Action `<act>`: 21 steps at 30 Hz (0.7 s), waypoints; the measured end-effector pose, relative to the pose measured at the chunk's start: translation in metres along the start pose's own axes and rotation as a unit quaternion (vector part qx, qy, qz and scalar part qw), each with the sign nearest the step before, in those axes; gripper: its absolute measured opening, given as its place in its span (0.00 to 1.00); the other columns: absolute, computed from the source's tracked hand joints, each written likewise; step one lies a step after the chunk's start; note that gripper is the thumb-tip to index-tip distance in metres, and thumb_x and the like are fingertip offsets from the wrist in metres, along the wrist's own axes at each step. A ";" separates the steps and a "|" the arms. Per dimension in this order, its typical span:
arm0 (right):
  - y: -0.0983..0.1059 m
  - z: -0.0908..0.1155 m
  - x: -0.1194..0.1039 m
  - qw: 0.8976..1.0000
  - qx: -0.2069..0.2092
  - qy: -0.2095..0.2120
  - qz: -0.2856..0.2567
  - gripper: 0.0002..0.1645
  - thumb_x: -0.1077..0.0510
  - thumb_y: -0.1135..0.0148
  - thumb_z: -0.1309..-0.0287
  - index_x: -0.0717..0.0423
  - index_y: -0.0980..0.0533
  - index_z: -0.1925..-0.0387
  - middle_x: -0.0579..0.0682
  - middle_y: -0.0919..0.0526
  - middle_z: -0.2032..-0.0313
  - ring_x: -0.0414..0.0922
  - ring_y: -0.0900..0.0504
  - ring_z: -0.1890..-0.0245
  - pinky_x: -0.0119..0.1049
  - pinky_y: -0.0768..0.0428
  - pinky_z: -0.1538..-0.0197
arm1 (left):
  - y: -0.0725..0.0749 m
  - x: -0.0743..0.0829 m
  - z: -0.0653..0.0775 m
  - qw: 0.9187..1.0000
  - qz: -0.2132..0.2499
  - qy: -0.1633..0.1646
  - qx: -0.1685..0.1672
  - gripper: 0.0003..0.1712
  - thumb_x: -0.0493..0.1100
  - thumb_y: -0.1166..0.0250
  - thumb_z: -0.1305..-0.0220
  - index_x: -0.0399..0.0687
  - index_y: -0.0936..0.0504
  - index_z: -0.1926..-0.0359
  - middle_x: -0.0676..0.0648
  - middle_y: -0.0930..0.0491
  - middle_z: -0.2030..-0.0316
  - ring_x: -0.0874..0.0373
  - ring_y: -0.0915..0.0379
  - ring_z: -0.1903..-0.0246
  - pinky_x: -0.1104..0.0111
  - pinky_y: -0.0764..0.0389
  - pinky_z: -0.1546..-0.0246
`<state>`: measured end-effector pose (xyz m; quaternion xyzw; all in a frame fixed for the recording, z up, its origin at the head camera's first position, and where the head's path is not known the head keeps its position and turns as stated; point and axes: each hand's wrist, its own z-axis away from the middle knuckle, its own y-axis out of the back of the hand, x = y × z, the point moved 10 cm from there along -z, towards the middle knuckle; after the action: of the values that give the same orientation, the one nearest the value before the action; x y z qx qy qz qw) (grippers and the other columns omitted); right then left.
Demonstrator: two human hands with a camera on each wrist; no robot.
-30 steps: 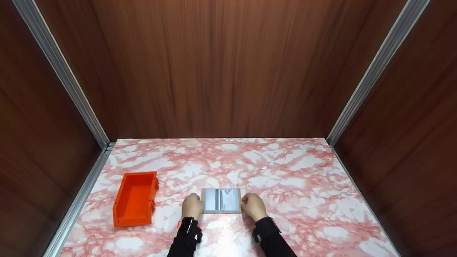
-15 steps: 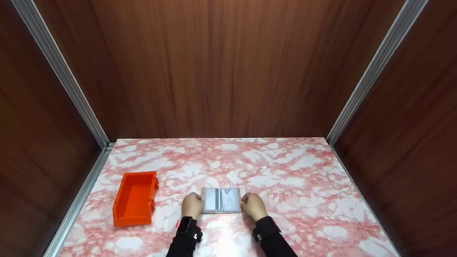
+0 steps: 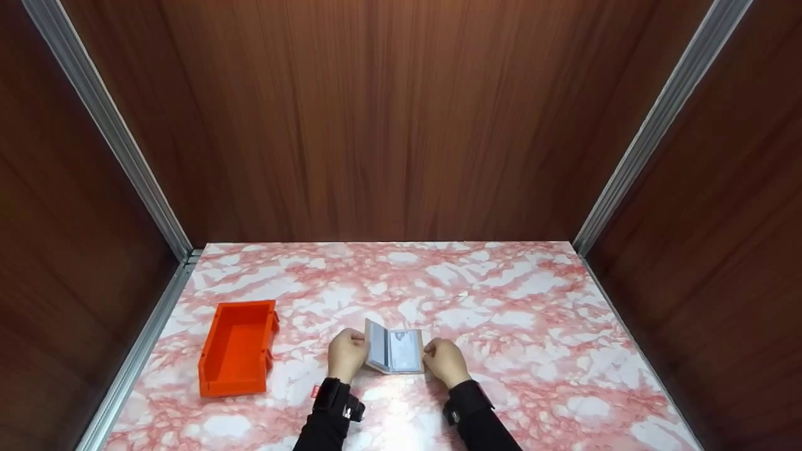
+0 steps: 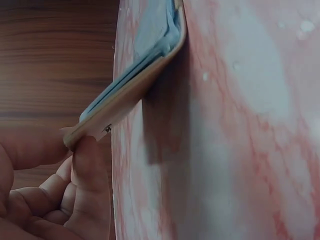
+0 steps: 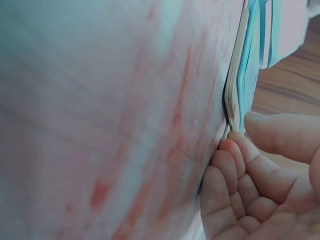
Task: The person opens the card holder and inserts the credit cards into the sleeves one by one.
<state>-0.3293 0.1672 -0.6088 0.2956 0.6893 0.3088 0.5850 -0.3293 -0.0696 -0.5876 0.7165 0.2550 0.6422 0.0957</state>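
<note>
A small card holder (image 3: pixel 406 351) with a tan cover and clear plastic sleeves lies spread on the table, its right half flat and its left half tilted up. My left hand (image 3: pixel 346 356) pinches the outer edge of the raised left cover; the left wrist view shows thumb and forefinger on that cover (image 4: pixel 120 105). At the opposite edge, my right hand (image 3: pixel 447 362) holds the right side between thumb and forefinger, its other fingers curled beneath. In the right wrist view the card holder's layered edge (image 5: pixel 234 85) sits by those fingertips.
An orange open-fronted bin (image 3: pixel 237 351) stands on the left of the pink-and-white marbled table (image 3: pixel 501 300). Dark wood-grain panels (image 3: pixel 388 125) enclose the back and both sides, with metal rails at the corners.
The left half of the card holder has risen from lying flat to tilted up. My left hand has moved right and slightly up with it; the right hand has stayed in place.
</note>
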 end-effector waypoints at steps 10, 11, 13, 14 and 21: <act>0.001 0.001 -0.001 1.000 0.005 0.009 0.001 0.04 0.68 0.35 0.51 0.63 0.20 0.70 0.49 0.22 0.76 0.46 0.23 0.73 0.41 0.23 0.65 | -0.016 0.022 0.005 0.999 0.024 -0.028 -0.006 0.05 0.34 0.32 0.47 0.37 0.17 0.68 0.47 0.17 0.74 0.51 0.20 0.71 0.60 0.20 0.66; 0.001 0.001 -0.001 1.000 0.005 0.009 0.001 0.04 0.68 0.35 0.51 0.63 0.20 0.70 0.49 0.22 0.75 0.46 0.23 0.73 0.42 0.23 0.64 | -0.018 0.023 0.006 0.999 0.023 -0.032 -0.008 0.05 0.34 0.32 0.47 0.37 0.17 0.68 0.47 0.17 0.74 0.51 0.20 0.71 0.60 0.20 0.66; 0.001 0.001 -0.001 1.000 0.002 0.004 -0.001 0.04 0.68 0.35 0.50 0.63 0.20 0.69 0.49 0.21 0.75 0.47 0.23 0.73 0.42 0.23 0.64 | -0.024 0.025 0.007 0.999 0.020 -0.039 -0.013 0.05 0.35 0.32 0.46 0.37 0.17 0.68 0.47 0.18 0.74 0.52 0.21 0.71 0.60 0.20 0.66; 0.001 0.001 -0.001 1.000 0.002 0.004 -0.001 0.04 0.68 0.35 0.50 0.63 0.20 0.69 0.49 0.21 0.75 0.47 0.23 0.73 0.42 0.23 0.64 | -0.026 0.026 0.007 0.999 0.018 -0.040 -0.017 0.05 0.35 0.31 0.45 0.37 0.17 0.68 0.48 0.18 0.74 0.52 0.21 0.71 0.60 0.21 0.65; 0.001 0.000 0.001 1.000 0.003 0.002 -0.002 0.04 0.67 0.34 0.50 0.62 0.21 0.69 0.49 0.21 0.75 0.48 0.22 0.72 0.43 0.22 0.62 | -0.041 0.034 0.014 0.997 0.014 -0.072 -0.031 0.10 0.41 0.30 0.42 0.37 0.16 0.67 0.48 0.18 0.73 0.54 0.21 0.71 0.63 0.20 0.65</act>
<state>-0.3295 0.1685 -0.6091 0.2949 0.6919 0.3062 0.5836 -0.3246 -0.0154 -0.5792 0.7608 0.2175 0.5981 0.1269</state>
